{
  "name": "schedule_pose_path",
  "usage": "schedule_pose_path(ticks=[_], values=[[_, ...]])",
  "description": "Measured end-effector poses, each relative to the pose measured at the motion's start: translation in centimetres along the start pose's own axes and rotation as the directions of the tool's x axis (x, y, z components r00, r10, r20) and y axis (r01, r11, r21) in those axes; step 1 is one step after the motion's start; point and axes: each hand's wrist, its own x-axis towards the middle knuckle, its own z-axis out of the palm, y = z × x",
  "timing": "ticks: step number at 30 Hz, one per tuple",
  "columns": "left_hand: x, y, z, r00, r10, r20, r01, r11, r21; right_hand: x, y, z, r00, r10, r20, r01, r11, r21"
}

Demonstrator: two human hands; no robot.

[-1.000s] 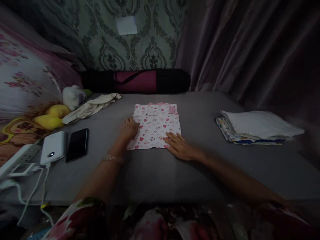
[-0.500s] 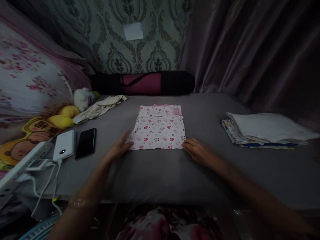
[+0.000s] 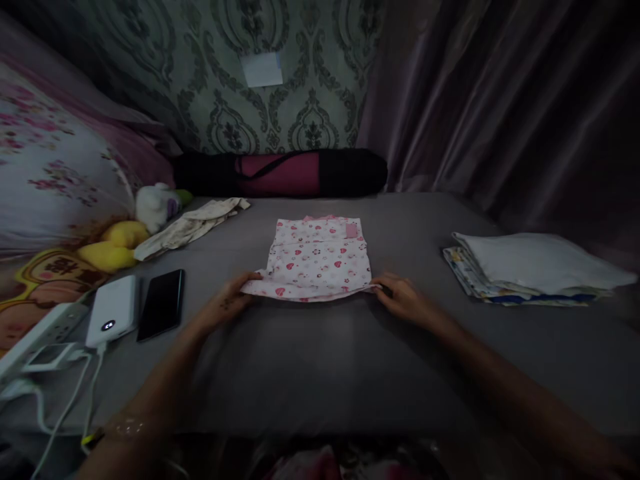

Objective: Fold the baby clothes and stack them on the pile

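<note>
A small white garment with pink and red hearts [image 3: 318, 257] lies folded flat on the grey bed surface [image 3: 320, 360] at the centre. My left hand [image 3: 231, 303] pinches its near left corner. My right hand [image 3: 403, 297] pinches its near right corner. Both corners are lifted a little off the surface, so the near edge curls upward.
A stack of folded cloths [image 3: 535, 267] sits at the right. A black phone [image 3: 161, 304], a white power bank [image 3: 112, 311] with cables, soft toys [image 3: 125, 235] and a beige cloth [image 3: 193, 223] lie at the left. A black and maroon roll bag [image 3: 280, 173] lies against the wall.
My hands slid from the top of the garment to its near corners and closed on them. The near edge has risen off the bed.
</note>
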Motion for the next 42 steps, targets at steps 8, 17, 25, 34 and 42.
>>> schedule_pose_path(ticks=[8, 17, 25, 34, 42], values=[[7.0, 0.8, 0.3, 0.923, -0.075, -0.378, -0.062, 0.939, -0.338, 6.5, 1.4, -0.8, 0.891, 0.348, -0.290, -0.306, 0.935, 0.182], [14.7, -0.3, 2.4, 0.831, -0.353, -0.429, 0.195, 0.909, -0.369, 14.4, 4.4, 1.8, 0.779, 0.535, -0.329, -0.514, 0.844, 0.156], [18.3, -0.7, 3.8, 0.803, -0.207, -0.559, 0.295, 0.953, 0.071, 17.0, 3.9, 2.5, 0.828, 0.473, -0.301, -0.518, 0.850, -0.090], [19.8, -0.3, 3.9, 0.838, -0.162, -0.521, 0.315, 0.923, 0.220, 18.7, 4.0, 1.6, 0.840, 0.483, -0.245, -0.534, 0.814, -0.227], [21.7, -1.2, 3.2, 0.854, -0.205, -0.479, 0.401, 0.844, 0.355, 20.4, 5.9, 2.6, 0.716, 0.650, -0.256, -0.695, 0.700, -0.165]])
